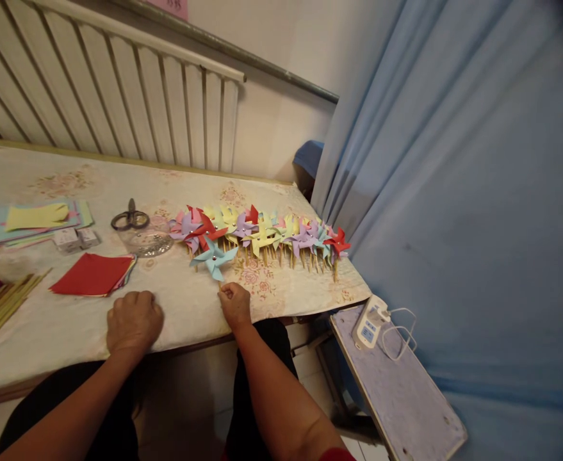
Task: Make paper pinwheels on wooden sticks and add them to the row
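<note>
My right hand [236, 304] pinches the thin stick of a light blue paper pinwheel [214, 258] near the front of the table. Behind that pinwheel lies a row of finished pinwheels [264, 235] in red, purple, yellow, pink and blue, their sticks pointing toward me. My left hand [134, 322] rests on the tablecloth as a closed fist, with nothing showing in it. Just beyond the fist is a stack of red paper squares [91, 274], other colours peeking out beneath. A clear dish of small shiny pins [150, 243] sits between the stack and the row.
Black-handled scissors [130, 219] lie behind the dish. Small boxes [75, 239] and coloured paper sheets [38, 218] are at the left, with a bundle of sticks [7, 308] nearer me. A power strip [371, 322] rests on a low stool [401, 390] beside the blue curtain [478, 224].
</note>
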A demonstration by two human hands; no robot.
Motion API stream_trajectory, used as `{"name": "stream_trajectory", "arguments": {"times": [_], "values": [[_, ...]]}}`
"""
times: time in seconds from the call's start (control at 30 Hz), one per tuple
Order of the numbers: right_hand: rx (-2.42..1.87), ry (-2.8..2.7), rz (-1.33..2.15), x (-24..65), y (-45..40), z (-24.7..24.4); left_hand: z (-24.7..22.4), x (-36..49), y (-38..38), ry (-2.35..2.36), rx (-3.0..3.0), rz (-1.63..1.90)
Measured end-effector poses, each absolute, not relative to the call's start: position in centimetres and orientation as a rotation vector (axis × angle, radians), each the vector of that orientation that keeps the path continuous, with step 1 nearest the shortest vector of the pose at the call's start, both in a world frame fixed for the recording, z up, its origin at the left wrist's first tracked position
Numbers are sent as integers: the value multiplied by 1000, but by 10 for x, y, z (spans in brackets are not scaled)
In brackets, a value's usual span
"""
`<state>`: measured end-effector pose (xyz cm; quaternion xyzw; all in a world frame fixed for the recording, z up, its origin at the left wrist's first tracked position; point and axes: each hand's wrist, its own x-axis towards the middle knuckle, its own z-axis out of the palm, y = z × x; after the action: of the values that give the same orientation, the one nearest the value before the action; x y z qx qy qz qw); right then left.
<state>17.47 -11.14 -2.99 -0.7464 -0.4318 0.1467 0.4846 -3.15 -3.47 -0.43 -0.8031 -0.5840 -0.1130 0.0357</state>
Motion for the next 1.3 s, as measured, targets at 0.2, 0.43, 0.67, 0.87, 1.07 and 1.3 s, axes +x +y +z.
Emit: {"name": "stream_trajectory", "arguments": {"times": [0.2, 0.43, 0.67, 0.87, 1.07, 1.3], "values": [[-1798, -1075, 316, 175, -111, -33, -6, -31, -34, -1801, -2446, -315], [-1745, -1049, 302, 175, -111, -36, -8, -31, -35, -1762, -2419, -357], [-1765, -805, 156, 191, -106, -33, -11, -32, -35, -1751, -2411, -365], [-1810, -742, 90, 206, -92, -34, -11, -32, -36, -1749, -2409, -377], [-1838, -774, 53, 204, -81, -35, -12, -33, -37, -1742, -2410, -398], [-1867, -800, 18, 207, -74, -36, -12, -34, -37, -1746, -2419, -369]]}}
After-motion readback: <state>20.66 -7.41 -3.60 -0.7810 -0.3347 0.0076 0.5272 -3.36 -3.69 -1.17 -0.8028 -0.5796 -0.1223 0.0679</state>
